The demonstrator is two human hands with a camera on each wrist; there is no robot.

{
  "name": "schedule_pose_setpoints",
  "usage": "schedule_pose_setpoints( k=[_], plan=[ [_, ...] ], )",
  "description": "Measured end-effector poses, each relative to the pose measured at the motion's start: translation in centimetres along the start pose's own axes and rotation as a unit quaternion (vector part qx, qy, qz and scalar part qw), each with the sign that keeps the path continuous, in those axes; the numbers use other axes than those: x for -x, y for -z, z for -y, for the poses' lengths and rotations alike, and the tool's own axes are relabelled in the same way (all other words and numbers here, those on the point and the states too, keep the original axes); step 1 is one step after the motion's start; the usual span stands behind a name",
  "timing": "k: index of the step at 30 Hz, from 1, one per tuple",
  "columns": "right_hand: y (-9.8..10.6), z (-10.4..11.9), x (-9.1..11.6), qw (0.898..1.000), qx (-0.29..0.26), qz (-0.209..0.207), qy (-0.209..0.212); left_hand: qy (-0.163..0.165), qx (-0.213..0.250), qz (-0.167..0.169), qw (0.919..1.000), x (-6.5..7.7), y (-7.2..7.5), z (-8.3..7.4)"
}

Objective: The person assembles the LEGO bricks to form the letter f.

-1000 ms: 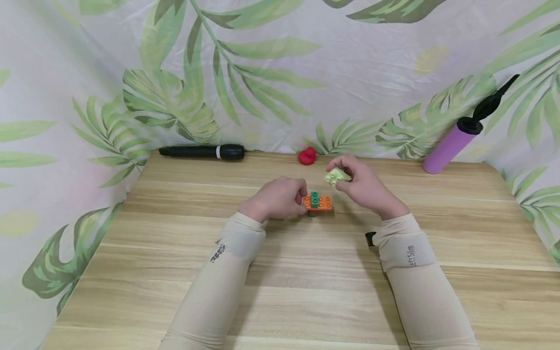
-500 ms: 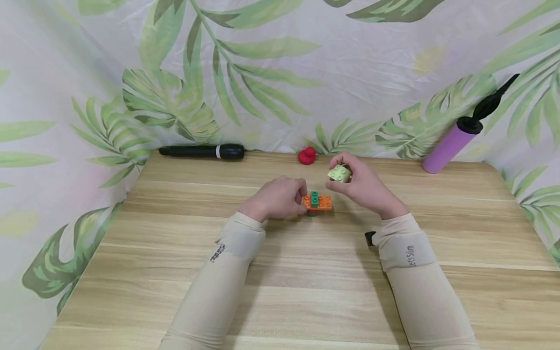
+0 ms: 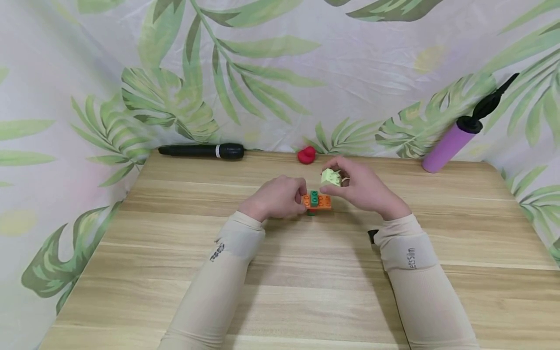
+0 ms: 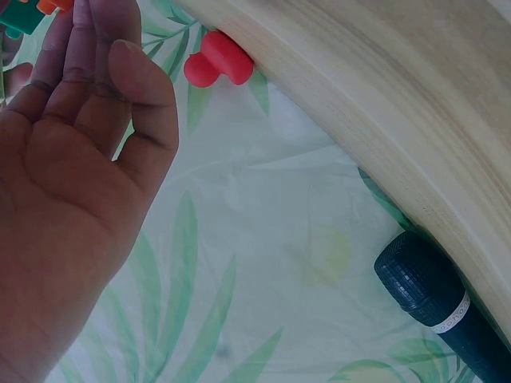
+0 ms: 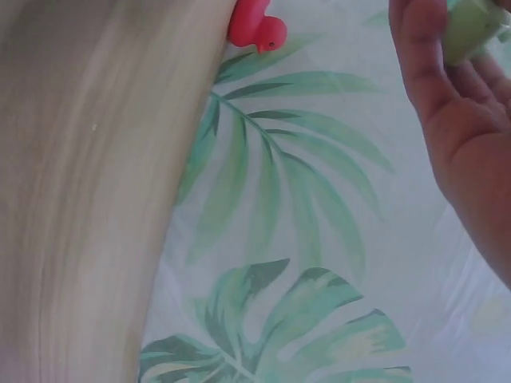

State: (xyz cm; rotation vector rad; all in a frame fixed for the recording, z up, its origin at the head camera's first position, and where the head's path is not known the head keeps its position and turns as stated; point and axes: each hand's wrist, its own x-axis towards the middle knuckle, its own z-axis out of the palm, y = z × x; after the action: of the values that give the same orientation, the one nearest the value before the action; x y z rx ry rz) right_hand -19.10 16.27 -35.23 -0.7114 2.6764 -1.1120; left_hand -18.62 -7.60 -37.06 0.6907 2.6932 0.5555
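My left hand pinches the left end of an orange building block. A small green block sits on top of the orange one, and bits of red and green show underneath. To the right and slightly farther back, my right hand holds a pale yellow-green block between thumb and fingers, apart from the other blocks. In the left wrist view, orange and green blocks are cut off at the top corner. The right wrist view catches part of the pale block in the fingers.
A red rubber duck stands at the back edge of the wooden table. Back left lies a black microphone. A purple hand pump leans on the leaf-patterned cloth at the back right.
My right hand has turned the pale block about in its fingers and shifted it slightly left. The left hand and its blocks have hardly moved.
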Motion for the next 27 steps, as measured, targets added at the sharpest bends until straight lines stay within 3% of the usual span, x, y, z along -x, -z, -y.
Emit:
schedule_pose_setpoints(
  k=[6, 14, 27],
  plan=[
    [0.0, 0.1, 0.0, 0.998, 0.019, 0.02, 0.05, -0.004, -0.004, -0.001, 1.0, 0.0, 0.0, 0.1],
    [0.0, 0.8, 0.3, 0.997, 0.04, 0.054, 0.037, -0.005, -0.006, 0.001, 1.0, 0.0, 0.1, 0.1],
    [-0.6, 1.6, 0.2, 0.996, 0.07, 0.053, 0.015, -0.011, -0.003, -0.004, 0.9999, 0.1, 0.2, 0.0]
  ],
)
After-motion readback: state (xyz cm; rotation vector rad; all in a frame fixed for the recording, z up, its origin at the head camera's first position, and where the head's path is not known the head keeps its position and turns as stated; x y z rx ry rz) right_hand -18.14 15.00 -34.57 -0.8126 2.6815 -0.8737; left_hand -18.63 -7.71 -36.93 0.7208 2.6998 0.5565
